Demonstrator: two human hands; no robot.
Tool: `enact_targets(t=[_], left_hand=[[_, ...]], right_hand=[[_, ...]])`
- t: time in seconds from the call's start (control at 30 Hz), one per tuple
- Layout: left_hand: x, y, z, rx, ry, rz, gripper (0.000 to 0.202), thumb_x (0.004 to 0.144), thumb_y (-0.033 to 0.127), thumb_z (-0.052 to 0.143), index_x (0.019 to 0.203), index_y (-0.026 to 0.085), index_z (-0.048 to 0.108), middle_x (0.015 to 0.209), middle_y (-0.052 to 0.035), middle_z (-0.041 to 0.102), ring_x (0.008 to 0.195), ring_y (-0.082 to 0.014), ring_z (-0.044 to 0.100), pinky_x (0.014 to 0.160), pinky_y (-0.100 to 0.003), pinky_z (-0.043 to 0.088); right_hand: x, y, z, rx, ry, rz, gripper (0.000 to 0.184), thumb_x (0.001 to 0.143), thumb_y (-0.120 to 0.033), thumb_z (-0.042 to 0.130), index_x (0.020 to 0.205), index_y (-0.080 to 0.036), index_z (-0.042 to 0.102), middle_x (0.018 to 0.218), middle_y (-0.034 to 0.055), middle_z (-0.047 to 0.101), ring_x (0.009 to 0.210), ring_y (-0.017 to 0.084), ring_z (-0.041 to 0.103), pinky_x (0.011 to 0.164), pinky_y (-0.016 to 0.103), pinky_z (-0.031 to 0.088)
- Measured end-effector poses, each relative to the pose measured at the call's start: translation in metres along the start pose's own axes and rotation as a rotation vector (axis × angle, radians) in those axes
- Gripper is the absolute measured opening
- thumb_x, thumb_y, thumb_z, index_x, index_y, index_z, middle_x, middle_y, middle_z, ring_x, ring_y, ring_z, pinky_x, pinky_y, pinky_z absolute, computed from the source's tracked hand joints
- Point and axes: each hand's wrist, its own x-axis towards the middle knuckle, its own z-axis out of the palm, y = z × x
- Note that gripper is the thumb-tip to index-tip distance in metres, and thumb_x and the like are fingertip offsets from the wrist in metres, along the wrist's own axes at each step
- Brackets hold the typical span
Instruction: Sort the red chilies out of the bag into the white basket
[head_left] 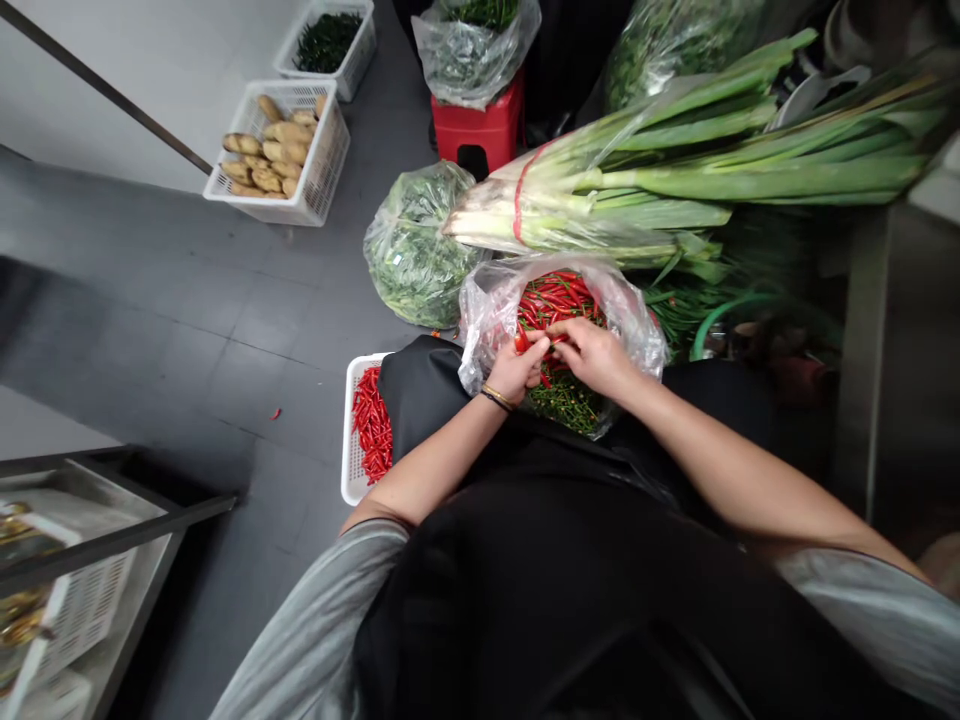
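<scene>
A red chilli (521, 342) is pinched by the left hand (517, 373) over the plastic bag (634, 315); the fingers of the right hand (598, 355) are bunched alongside, their hold unclear. If the pinch is loosened, the chilli could be lost among green stems (568, 405) on the near side.

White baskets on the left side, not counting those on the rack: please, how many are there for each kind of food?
Chilli basket: 1
Potato basket: 1
Dark greens basket: 1
Total: 3
</scene>
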Motion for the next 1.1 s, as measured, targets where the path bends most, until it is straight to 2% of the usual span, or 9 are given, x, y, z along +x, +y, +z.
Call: enact_targets(t=[0.17, 0.33, 0.5, 0.57, 0.7, 0.8, 0.93, 1.03, 1.1], left_hand=[[0.01, 0.001, 0.003, 0.01, 0.041, 0.062, 0.046, 0.061, 0.042, 0.085, 0.073, 0.016, 0.049, 0.046, 0.0111, 0.04, 0.034, -0.0008, 0.028, 0.036, -0.018, 0.016], [-0.006, 0.006, -0.009, -0.027, -0.006, 0.079, 0.051, 0.057, 0.045, 0.087, 0.072, 0.016, 0.047, 0.046, 0.0115, 0.037, 0.036, -0.0005, 0.027, 0.037, -0.017, 0.014], [-0.026, 0.003, -0.013, -0.083, -0.16, 0.047, 0.052, 0.057, 0.047, 0.086, 0.086, 0.013, 0.059, 0.046, 0.0126, 0.03, 0.039, -0.0008, 0.023, 0.04, -0.017, 0.012], [-0.028, -0.001, -0.013, -0.018, -0.177, 0.027, 0.054, 0.058, 0.053, 0.084, 0.084, 0.012, 0.06, 0.046, 0.0119, 0.031, 0.039, -0.0012, 0.021, 0.04, -0.019, 0.011], [-0.028, 0.002, -0.02, 0.319, -0.151, 0.096, 0.054, 0.058, 0.059, 0.08, 0.063, 0.013, 0.053, 0.048, 0.0081, 0.038, 0.043, -0.0016, 0.027, 0.044, -0.02, 0.016], [-0.033, 0.013, -0.027, 0.547, -0.326, 0.138, 0.055, 0.059, 0.059, 0.08, 0.056, 0.013, 0.048, 0.051, 0.0063, 0.041, 0.049, -0.0032, 0.034, 0.049, -0.021, 0.024], [-0.046, 0.024, -0.033, 0.697, -0.685, -0.046, 0.05, 0.063, 0.059, 0.077, 0.065, 0.012, 0.059, 0.052, 0.0045, 0.047, 0.049, -0.0057, 0.04, 0.05, -0.022, 0.029], [-0.053, 0.02, -0.032, 0.701, -0.786, -0.15, 0.051, 0.063, 0.061, 0.076, 0.069, 0.011, 0.063, 0.055, 0.0017, 0.054, 0.049, -0.0072, 0.045, 0.05, -0.022, 0.033], [-0.055, 0.013, -0.028, 0.665, -0.755, -0.196, 0.054, 0.063, 0.064, 0.075, 0.067, 0.011, 0.062, 0.053, 0.0013, 0.053, 0.046, -0.0066, 0.043, 0.047, -0.022, 0.031]], right_hand=[[-0.02, -0.006, 0.005, 0.042, 0.004, 0.008, 0.039, 0.092, -0.026, 0.05, 0.131, -0.019, 0.055, 0.12, 0.0125, 0.065, 0.107, 0.025, 0.064, 0.09, 0.04, 0.053], [-0.028, 0.005, -0.017, -0.02, -0.14, 0.041, 0.028, 0.095, -0.039, 0.049, 0.096, -0.019, 0.07, 0.09, 0.0103, 0.071, 0.084, 0.024, 0.067, 0.079, 0.036, 0.052], [-0.038, -0.021, -0.011, 0.315, -0.243, 0.159, 0.038, 0.096, -0.047, 0.042, 0.079, -0.02, 0.062, 0.065, 0.0026, 0.065, 0.06, 0.017, 0.061, 0.065, 0.03, 0.048], [-0.039, -0.03, -0.005, 0.422, -0.291, 0.227, 0.042, 0.096, -0.052, 0.039, 0.077, -0.02, 0.06, 0.062, 0.0013, 0.062, 0.057, 0.016, 0.059, 0.062, 0.029, 0.047], [-0.032, -0.029, -0.01, 0.325, -0.25, 0.153, 0.035, 0.088, -0.053, 0.054, 0.08, -0.02, 0.062, 0.082, 0.0058, 0.066, 0.077, 0.019, 0.06, 0.075, 0.033, 0.046], [-0.033, -0.025, -0.02, 0.413, -0.398, 0.196, 0.033, 0.084, -0.053, 0.061, 0.081, -0.02, 0.06, 0.072, 0.0017, 0.062, 0.066, 0.015, 0.056, 0.065, 0.028, 0.044], [-0.05, -0.028, -0.014, 0.799, -0.756, 0.227, 0.046, 0.087, -0.062, 0.052, 0.071, -0.019, 0.053, 0.056, -0.0021, 0.054, 0.051, 0.012, 0.051, 0.053, 0.026, 0.04], [-0.059, -0.034, -0.008, 0.925, -0.684, 0.27, 0.053, 0.089, -0.068, 0.041, 0.066, -0.021, 0.045, 0.05, -0.0047, 0.044, 0.042, 0.01, 0.04, 0.045, 0.025, 0.033], [-0.058, -0.038, -0.008, 0.755, -0.541, 0.233, 0.051, 0.093, -0.062, 0.039, 0.064, -0.021, 0.044, 0.051, -0.0043, 0.043, 0.043, 0.009, 0.038, 0.046, 0.025, 0.03]])
